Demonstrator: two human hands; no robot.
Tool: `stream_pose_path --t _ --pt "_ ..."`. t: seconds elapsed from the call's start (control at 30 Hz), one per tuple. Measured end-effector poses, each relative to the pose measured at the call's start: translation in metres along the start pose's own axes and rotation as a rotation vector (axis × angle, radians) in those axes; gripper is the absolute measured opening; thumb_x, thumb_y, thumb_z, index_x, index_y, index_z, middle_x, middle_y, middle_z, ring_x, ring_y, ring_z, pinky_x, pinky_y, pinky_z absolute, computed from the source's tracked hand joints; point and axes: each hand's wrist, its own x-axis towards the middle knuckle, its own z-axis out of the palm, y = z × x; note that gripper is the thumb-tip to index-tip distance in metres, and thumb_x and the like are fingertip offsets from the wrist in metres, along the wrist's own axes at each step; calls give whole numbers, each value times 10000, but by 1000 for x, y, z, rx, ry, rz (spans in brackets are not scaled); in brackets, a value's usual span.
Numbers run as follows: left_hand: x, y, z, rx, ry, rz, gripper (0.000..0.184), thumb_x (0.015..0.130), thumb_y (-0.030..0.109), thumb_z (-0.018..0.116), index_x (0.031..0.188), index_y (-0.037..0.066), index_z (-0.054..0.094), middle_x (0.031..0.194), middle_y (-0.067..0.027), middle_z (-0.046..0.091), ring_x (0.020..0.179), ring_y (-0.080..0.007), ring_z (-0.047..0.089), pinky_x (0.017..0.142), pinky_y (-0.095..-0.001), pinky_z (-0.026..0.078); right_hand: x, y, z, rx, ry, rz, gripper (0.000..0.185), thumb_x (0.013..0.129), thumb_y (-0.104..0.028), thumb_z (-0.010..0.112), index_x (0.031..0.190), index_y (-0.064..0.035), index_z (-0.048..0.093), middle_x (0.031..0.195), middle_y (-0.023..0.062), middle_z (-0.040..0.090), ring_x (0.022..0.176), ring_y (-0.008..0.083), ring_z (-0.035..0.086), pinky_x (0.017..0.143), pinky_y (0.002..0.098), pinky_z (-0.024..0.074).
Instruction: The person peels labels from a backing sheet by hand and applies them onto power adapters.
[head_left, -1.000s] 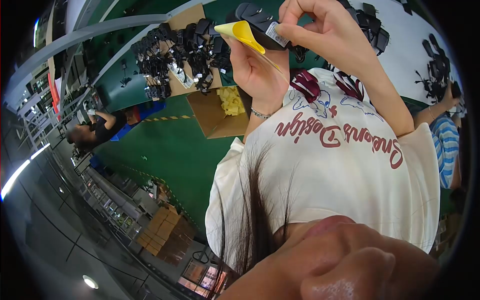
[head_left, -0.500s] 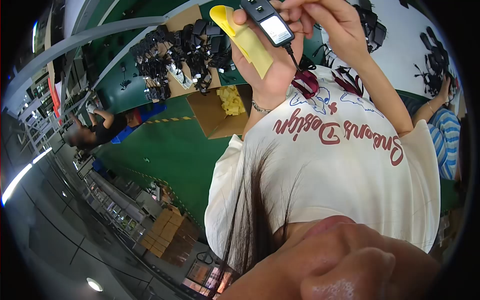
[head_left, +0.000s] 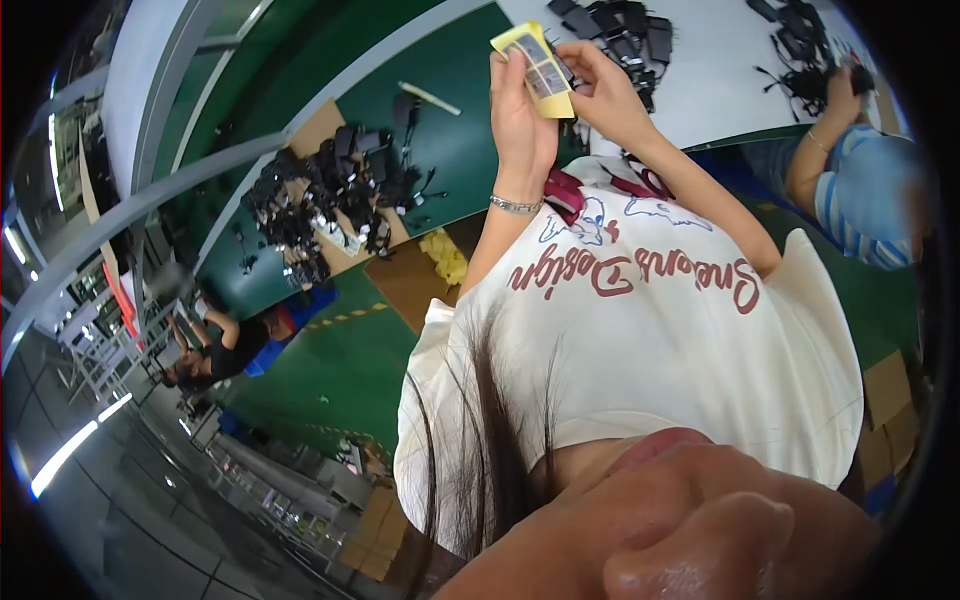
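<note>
Head camera view: a rectangular yellow paper sheet with grey-and-dark printed panels [head_left: 541, 92] is held up over the edge of a green surface [head_left: 470, 160], near the place where a white surface [head_left: 705, 60] begins. The left hand [head_left: 526, 135], a bracelet at its wrist, pinches the sheet, thumb laid flat across its face. Opposite, the right hand [head_left: 612, 103] curls thumb and fingers at the sheet's far edge, beside a dark object [head_left: 564, 68] mostly hidden behind the paper — whether those fingertips are closed on the sheet, on the object or on neither, one cannot tell.

Good handling here, by the look of it, calls for a light, steady thumb near the margin, clear of the printing, with the paper kept flat and the right fingertips working from the edge; a hard squeeze could crease so thin a sheet.

Beyond the hands, black power adapters with coiled cords [head_left: 622, 35] lie on the white surface, while a tangled heap of similar black units [head_left: 335, 190] rests on brown cardboard [head_left: 388, 232] upon the green one — a slim pale stick [head_left: 430, 98] near it. Crumpled yellow paper [head_left: 445, 258] shows below. At right, a co-worker in a blue-striped top [head_left: 855, 215] reaches toward more black adapters [head_left: 800, 50].
</note>
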Motion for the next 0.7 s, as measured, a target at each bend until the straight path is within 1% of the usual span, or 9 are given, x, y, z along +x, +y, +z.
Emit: stream_pose_path --t 0.07,0.17,0.23,0.37,0.47,0.5,0.57,0.63,0.7 --pt "7 -19 -25 117 0 18 196 1067 269 555 1157 95 564 1140 -43 648 1019 -135 622 885 -297 507 8 45 -22 325 -17 362 503 887 -171 789 1260 59 542 1020 124 665 878 166 688 720 288 589" --pt "11 -33 -43 366 63 85 191 1043 176 609 1180 67 536 1127 -52 655 1016 -104 617 876 -245 500 20 115 -66 233 257 422 484 887 -210 797 1183 83 552 965 120 677 816 157 694 655 290 600" --pt "6 -30 -33 451 131 178 224 1013 110 640 1206 49 544 1141 -75 672 999 -108 640 877 -242 512 28 172 -103 93 377 468 460 893 -240 804 1178 42 579 1021 123 682 898 172 695 649 295 575" --pt "-4 -9 -8 488 89 269 195 992 55 655 1155 26 553 1136 -91 679 975 -102 654 853 -237 524 47 220 -132 -81 378 503 550 873 -296 821 1210 63 576 1004 131 680 942 196 688 722 319 581" --pt "-10 3 6 509 44 284 185 990 56 659 1142 18 560 1127 -86 670 970 -94 644 850 -237 519 59 219 -139 -995 460 283 665 852 -344 830 1301 62 554 1071 146 656 1034 206 656 850 331 557" --pt "-12 8 8 527 43 295 202 991 68 663 1160 18 564 1126 -79 662 972 -90 633 859 -239 511 60 205 -139 -1002 465 273 665 852 -344 830 1301 62 554 1071 146 656 1034 206 656 850 331 557" --pt "-7 13 9 527 46 329 219 992 81 666 1178 18 569 1124 -73 653 974 -87 622 869 -240 504 67 134 -115 -862 367 -96 646 858 -328 818 1311 54 561 1261 192 571 1135 231 606 946 334 524" --pt "-1 13 -7 523 79 321 253 994 90 668 1215 15 571 1093 -76 674 953 -79 636 825 -227 518 63 39 -74 50 -70 11 558 902 -245 780 1335 26 556 1261 161 589 1160 212 600 933 322 526" --pt "-4 14 -11 524 133 317 270 995 95 669 1234 13 573 1077 -78 685 942 -75 643 804 -221 525 55 -31 -46 270 -460 -102 423 953 -172 722 1318 -4 591 1231 109 625 1089 157 620 963 310 507"
